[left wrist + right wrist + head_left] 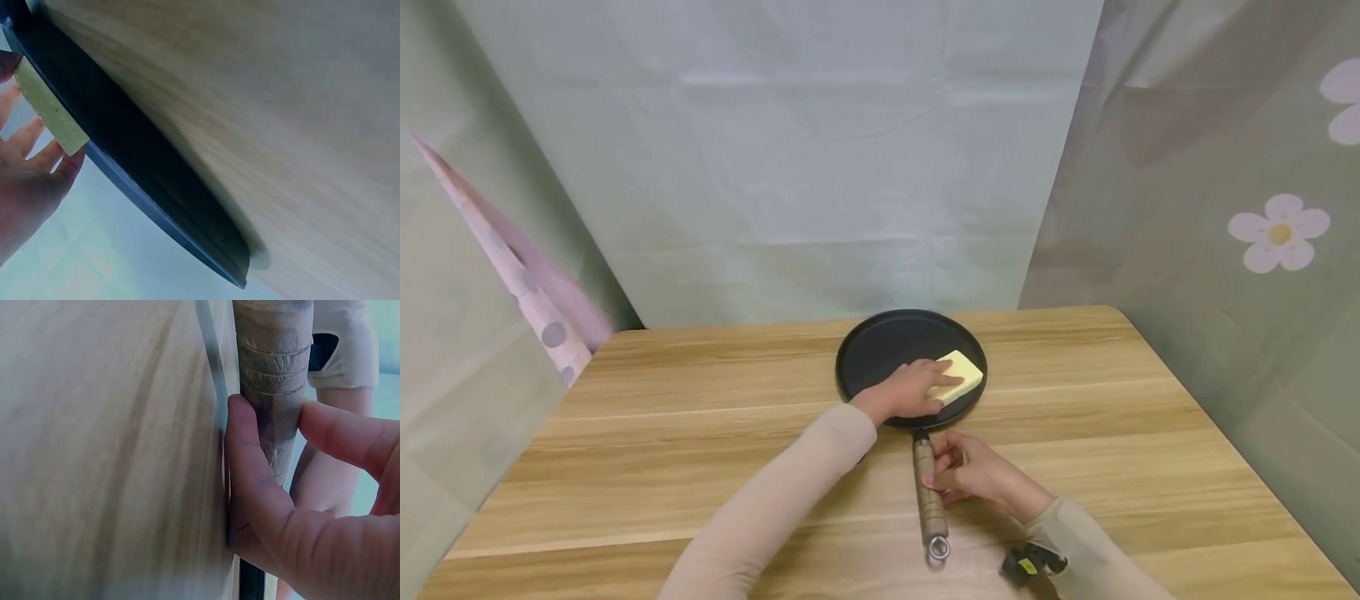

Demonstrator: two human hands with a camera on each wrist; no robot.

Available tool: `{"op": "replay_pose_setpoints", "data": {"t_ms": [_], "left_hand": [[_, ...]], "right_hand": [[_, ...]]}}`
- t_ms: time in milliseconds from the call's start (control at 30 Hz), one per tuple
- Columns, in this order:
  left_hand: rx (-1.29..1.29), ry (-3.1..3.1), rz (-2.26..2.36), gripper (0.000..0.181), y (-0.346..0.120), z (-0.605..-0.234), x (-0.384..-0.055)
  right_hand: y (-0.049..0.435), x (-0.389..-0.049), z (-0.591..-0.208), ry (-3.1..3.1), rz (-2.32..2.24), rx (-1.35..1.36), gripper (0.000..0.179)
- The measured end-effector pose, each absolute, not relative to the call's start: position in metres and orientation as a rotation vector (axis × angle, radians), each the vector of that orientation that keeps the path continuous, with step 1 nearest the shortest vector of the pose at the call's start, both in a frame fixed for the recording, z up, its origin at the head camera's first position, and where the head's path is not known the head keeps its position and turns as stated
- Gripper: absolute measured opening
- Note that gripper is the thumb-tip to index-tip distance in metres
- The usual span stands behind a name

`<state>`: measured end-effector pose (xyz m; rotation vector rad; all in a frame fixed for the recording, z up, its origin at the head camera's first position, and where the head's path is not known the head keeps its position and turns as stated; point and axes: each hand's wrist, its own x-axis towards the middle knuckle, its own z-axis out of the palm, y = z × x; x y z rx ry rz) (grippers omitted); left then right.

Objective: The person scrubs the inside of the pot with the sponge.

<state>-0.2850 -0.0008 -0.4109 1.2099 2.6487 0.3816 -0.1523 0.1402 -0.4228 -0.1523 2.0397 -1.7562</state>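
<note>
A flat round black frying pan (880,350) lies on the wooden table, its wood-look handle (929,492) pointing toward me. My left hand (910,390) holds a pale yellow sponge (964,377) against the right part of the pan's surface. In the left wrist view, the fingers of that hand (31,169) are spread along the sponge (53,112), which lies flat on the pan (144,187). My right hand (977,475) pinches the handle from the right. Its thumb and fingers sit on opposite sides of the handle (275,381) in the right wrist view.
The light wooden table (700,467) extends to both sides of the pan. A metal hanging ring (938,547) ends the handle. Behind the table hangs a pale curtain (850,167), with a flower-printed one (1187,208) at the right. A black wrist device (1030,564) sits at my right cuff.
</note>
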Motion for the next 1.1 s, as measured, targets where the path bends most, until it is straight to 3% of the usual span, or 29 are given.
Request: {"op": "replay_pose_setpoints", "data": {"t_ms": [567, 1100], "left_hand": [[1.278, 2.633, 0.519, 0.052, -0.03, -0.414, -0.277], [1.004, 2.789, 0.619, 0.051, -0.066, -0.415, -0.293]], "right_hand": [[0.138, -0.151, -0.421, 2.046, -1.748, -0.12, 0.037], [0.14, -0.153, -0.423, 2.048, -1.748, -0.108, 0.035]]}}
